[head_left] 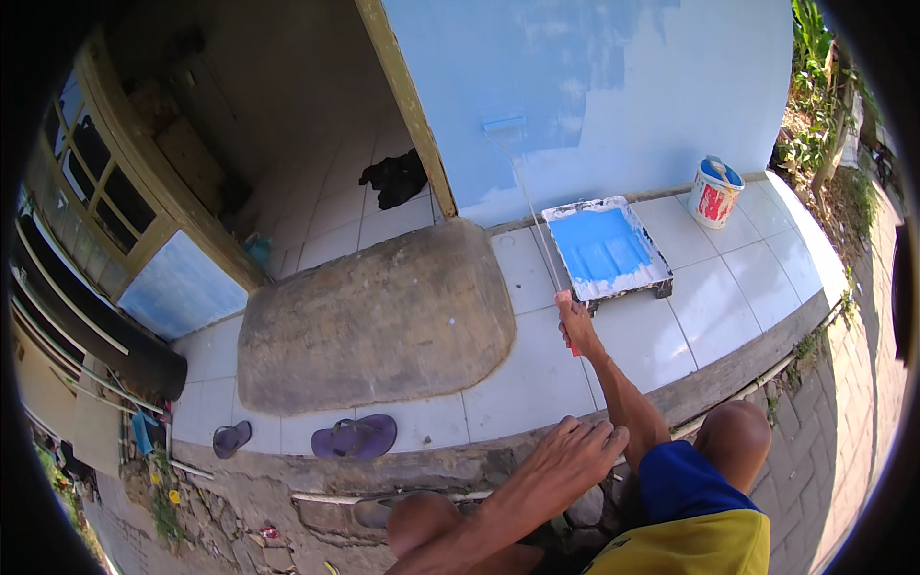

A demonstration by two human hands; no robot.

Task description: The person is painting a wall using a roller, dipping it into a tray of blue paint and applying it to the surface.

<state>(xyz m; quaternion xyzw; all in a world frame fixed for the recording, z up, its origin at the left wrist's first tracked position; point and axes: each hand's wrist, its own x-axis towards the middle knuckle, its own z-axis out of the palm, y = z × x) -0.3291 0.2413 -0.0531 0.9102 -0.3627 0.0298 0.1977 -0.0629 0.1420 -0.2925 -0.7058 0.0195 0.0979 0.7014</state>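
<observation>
My right hand (573,326) grips the pink handle (563,299) of a long-framed paint roller, whose blue roller head (504,124) is against the light blue wall (613,77). Just beside the handle, a paint tray (602,247) holding bright blue paint rests on the white tiled ledge, its rim smeared white. My left hand (585,441) is held low by my right forearm, its fingers curled downward; whatever may be inside them is hidden. A white bucket (714,201) with a red label and a blue top stands to the tray's right, near the wall.
An open doorway (335,115) is at upper left, dark cloth on its floor. A worn concrete slab (364,316), purple sandals (350,439), dark rolled material with pipes (105,335) and the ledge's edge (729,374) surround me. A paved path (862,402) runs along the right.
</observation>
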